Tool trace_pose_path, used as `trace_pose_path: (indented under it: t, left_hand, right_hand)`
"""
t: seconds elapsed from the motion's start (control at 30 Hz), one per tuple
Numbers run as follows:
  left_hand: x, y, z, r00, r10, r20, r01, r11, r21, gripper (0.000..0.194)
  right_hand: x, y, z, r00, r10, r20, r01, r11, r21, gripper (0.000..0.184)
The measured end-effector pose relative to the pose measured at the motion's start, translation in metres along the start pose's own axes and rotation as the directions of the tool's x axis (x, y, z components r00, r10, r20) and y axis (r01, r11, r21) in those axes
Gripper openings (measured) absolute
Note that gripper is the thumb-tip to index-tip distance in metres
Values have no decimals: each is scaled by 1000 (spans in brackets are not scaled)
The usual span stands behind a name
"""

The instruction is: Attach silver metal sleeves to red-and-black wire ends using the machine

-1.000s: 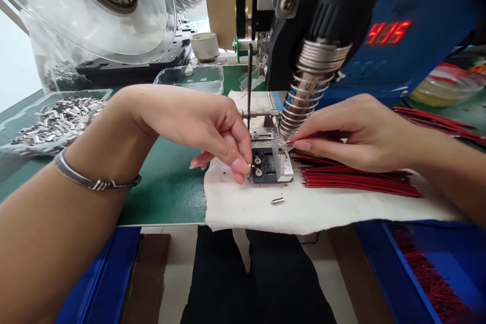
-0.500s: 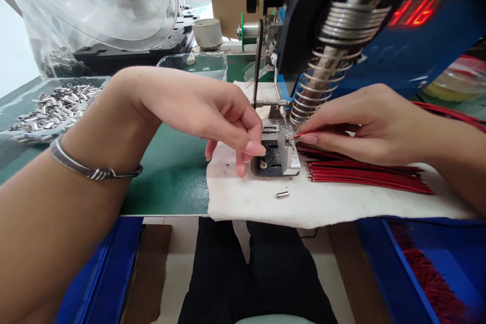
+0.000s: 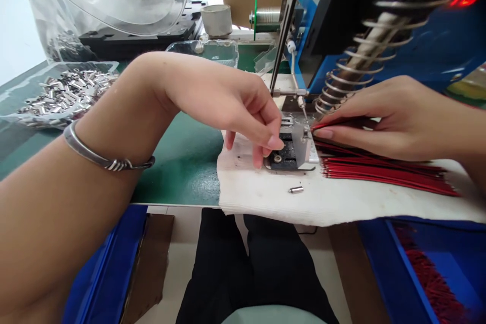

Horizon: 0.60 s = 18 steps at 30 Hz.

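the left hand [image 3: 224, 101] is bringing its thumb and a fingertip together beside the metal fixture [image 3: 290, 154]; whether anything is sitting between them, one cannot tell. the right hand [image 3: 391, 116] is clamping a red wire [image 3: 321, 125] at the fixture's other side, below the coiled spring [image 3: 345, 81]. a metal tip [image 3: 296, 190] and bundled wires [image 3: 387, 174] are lying on the white cloth [image 3: 258, 197].

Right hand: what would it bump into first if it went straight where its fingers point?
The right hand, pinching a red wire, would probably meet the upright silver plate beside its fingertips first, though depth is hard to judge.
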State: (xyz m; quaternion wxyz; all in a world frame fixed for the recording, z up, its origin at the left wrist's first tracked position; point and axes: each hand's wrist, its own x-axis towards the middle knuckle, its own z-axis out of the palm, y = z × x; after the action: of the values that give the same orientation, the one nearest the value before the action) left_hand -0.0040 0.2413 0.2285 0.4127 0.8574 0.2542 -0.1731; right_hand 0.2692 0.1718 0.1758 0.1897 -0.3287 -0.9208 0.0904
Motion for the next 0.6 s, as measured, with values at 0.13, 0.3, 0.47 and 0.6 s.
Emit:
trace_pose_path:
  t: [0.13,0.3,0.47,0.6]
  left_hand:
    - [3,1,2,1000,11,10,-11,999,53,32]
    - [2,1,5,999,2,-48,2,996,92,39]
    - [4,-2,5,998,-11,-58,18,992,124,47]
    - [4,-1,4,998,47,-28,-43,988,148,46]
  right_hand:
    - [-1,2,-1,1000,-29,-9,28,999,-33,33]
    - [-6,9,-1,999,-47,19,49,996,-77,35]
    - [-11,15,-2,999,-16,50,22,993,-120,39]
    - [-10,14,0,1000,-20,21,23,989,-145,48]
